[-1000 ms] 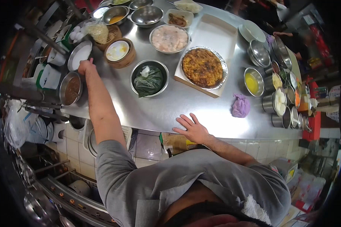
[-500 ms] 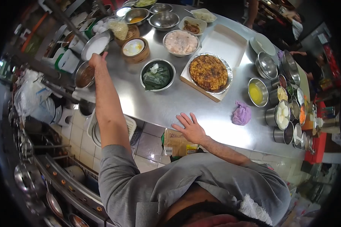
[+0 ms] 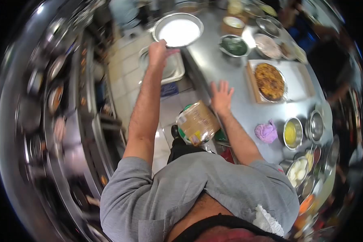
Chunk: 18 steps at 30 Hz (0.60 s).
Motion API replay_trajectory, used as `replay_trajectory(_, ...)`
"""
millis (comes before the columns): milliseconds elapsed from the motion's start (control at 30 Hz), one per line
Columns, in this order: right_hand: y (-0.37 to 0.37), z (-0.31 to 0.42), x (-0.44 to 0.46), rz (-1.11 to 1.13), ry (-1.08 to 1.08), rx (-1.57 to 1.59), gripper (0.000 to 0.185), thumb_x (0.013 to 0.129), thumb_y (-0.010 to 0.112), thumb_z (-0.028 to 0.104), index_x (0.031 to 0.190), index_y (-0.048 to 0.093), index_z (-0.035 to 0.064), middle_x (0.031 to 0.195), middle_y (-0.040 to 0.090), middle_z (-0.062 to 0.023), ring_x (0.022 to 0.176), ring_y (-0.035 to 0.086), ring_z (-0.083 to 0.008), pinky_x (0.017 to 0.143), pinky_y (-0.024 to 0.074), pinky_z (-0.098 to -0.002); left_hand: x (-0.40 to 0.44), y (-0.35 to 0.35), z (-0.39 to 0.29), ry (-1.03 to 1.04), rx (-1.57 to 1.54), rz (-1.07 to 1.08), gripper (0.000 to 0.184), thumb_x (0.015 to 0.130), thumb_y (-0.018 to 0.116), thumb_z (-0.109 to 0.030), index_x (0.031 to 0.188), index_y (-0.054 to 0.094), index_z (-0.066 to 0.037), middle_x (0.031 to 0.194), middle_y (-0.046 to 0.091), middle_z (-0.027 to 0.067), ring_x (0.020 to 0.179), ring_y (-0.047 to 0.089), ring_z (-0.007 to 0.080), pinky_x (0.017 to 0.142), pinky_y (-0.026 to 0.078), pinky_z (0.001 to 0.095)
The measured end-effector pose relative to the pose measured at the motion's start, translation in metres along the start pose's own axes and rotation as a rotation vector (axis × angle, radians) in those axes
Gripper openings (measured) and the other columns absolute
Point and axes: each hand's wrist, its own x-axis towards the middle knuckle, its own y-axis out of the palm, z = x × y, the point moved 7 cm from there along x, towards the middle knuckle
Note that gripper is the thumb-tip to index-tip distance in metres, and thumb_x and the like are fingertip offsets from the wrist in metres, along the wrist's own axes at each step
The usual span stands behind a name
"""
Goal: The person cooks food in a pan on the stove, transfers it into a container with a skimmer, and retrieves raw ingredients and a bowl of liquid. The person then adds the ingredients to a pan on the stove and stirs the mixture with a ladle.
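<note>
My left hand [image 3: 157, 53] grips the near rim of a metal bowl [image 3: 178, 30] with smooth white contents. The bowl hangs in the air over the floor, beside the steel table [image 3: 207, 52]. With fingers spread, my right hand [image 3: 222, 97] rests at the table's near edge and holds nothing. Across from it, a round browned dish in a foil tray [image 3: 269, 82] sits in an open cardboard box [image 3: 297, 82]. A bowl with dark green leaves [image 3: 234, 46] stands farther back. To the right lie a crumpled purple cloth [image 3: 266, 131] and a bowl of yellow liquid [image 3: 293, 133].
A carton [image 3: 197, 122] stands on the floor by my legs. White baskets [image 3: 176, 69] are under the raised bowl. A stove line with pans [image 3: 56, 97] runs along the left. Another person [image 3: 330, 60] is beyond the table's right side.
My left hand has lifted the bowl of white contents off the table's far left corner and brought it closer, over the floor. The view has turned left; my right hand stays at the edge.
</note>
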Motion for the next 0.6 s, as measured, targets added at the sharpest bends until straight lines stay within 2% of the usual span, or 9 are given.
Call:
replay_trajectory(100,-0.007,0.000,-0.004,0.052,-0.025,0.059,0.072,0.071,0.067,0.025,0.133,0.033,0.0161,0.136,0.030,-0.0187,0.129,0.023,-0.0344,0.102,0.0172,-0.0565,-0.117,-0.072,-0.016,-0.086,0.126,-0.092,0.027,0.079,0.044,-0.005,0.091,0.049,0.018,0.088,0.058,0.0222,0.069,0.063,0.0326,0.058,0.055,0.0347)
replay_trajectory(167,-0.007,-0.001,-0.014,-0.015,-0.110,0.142,0.069,0.071,0.067,0.025,0.131,0.037,0.0150,0.134,0.033,-0.0198,0.127,0.027,-0.0345,0.100,0.0193,-0.0560,-0.195,-0.123,-0.017,-0.053,0.130,-0.183,0.025,0.079,0.046,-0.006,0.090,0.050,0.016,0.082,0.060,0.0188,0.068,0.063,0.0293,0.058,0.055,0.0356)
replay_trajectory(233,-0.003,0.001,-0.028,-0.019,-0.195,0.289,0.064,0.073,0.061,0.031,0.131,0.038,0.0125,0.132,0.035,-0.0220,0.125,0.027,-0.0375,0.099,0.0188,-0.0553,-0.280,-0.174,-0.007,-0.022,0.057,-0.315,0.024,0.079,0.047,-0.007,0.091,0.052,0.013,0.078,0.061,0.0162,0.069,0.063,0.0265,0.058,0.056,0.0359)
replay_trajectory(300,-0.015,0.023,-0.057,0.063,-0.103,0.265,0.057,0.076,0.060,0.030,0.127,0.042,0.0108,0.130,0.038,-0.0204,0.123,0.032,-0.0344,0.097,0.0214,-0.0548,-0.375,-0.207,-0.013,-0.099,0.024,-0.520,0.022,0.078,0.046,-0.006,0.091,0.052,0.011,0.081,0.060,0.0157,0.070,0.063,0.0241,0.059,0.056,0.0354)
replay_trajectory(367,-0.020,0.063,-0.111,-0.042,-0.259,0.140,0.057,0.076,0.061,0.025,0.128,0.041,0.0148,0.132,0.036,-0.0167,0.122,0.034,-0.0309,0.095,0.0231,-0.0580,-0.468,-0.243,-0.005,-0.083,-0.007,-0.673,0.023,0.078,0.045,-0.006,0.093,0.052,0.011,0.082,0.060,0.0153,0.071,0.063,0.0233,0.059,0.056,0.0353)
replay_trajectory(433,-0.035,0.123,-0.175,0.167,-0.402,0.277,0.050,0.077,0.061,0.025,0.122,0.047,0.0084,0.122,0.044,-0.0202,0.116,0.040,-0.0335,0.098,0.0249,-0.0495,-0.548,-0.257,0.002,-0.082,-0.023,-0.765,0.024,0.078,0.045,-0.006,0.095,0.052,0.010,0.084,0.060,0.0150,0.071,0.063,0.0225,0.060,0.056,0.0351)
replay_trajectory(500,0.005,0.183,-0.241,0.317,-0.826,0.520,0.045,0.078,0.060,0.019,0.119,0.048,0.0037,0.119,0.046,-0.0200,0.116,0.040,-0.0324,0.097,0.0306,-0.0434,-0.640,-0.272,0.005,-0.063,-0.064,-0.939,0.025,0.078,0.045,-0.006,0.097,0.053,0.009,0.085,0.061,0.0135,0.070,0.063,0.0205,0.061,0.056,0.0343)
replay_trajectory(567,-0.020,0.254,-0.327,0.756,-0.873,0.810,0.041,0.078,0.059,0.011,0.116,0.049,-0.0004,0.118,0.048,-0.0201,0.110,0.048,-0.0318,0.090,0.0402,-0.0367,-0.725,-0.276,0.001,-0.051,-0.090,-1.062,0.025,0.078,0.046,-0.007,0.097,0.053,0.008,0.085,0.061,0.0127,0.070,0.062,0.0194,0.060,0.056,0.0329)
replay_trajectory(600,-0.045,0.286,-0.370,0.873,-0.963,0.873,0.040,0.078,0.059,0.009,0.115,0.049,-0.0011,0.113,0.052,-0.0194,0.103,0.052,-0.0296,0.085,0.0433,-0.0350,-0.771,-0.278,-0.002,-0.059,-0.111,-1.145,0.025,0.079,0.046,-0.007,0.098,0.054,0.007,0.085,0.061,0.0120,0.069,0.062,0.0182,0.059,0.055,0.0315)
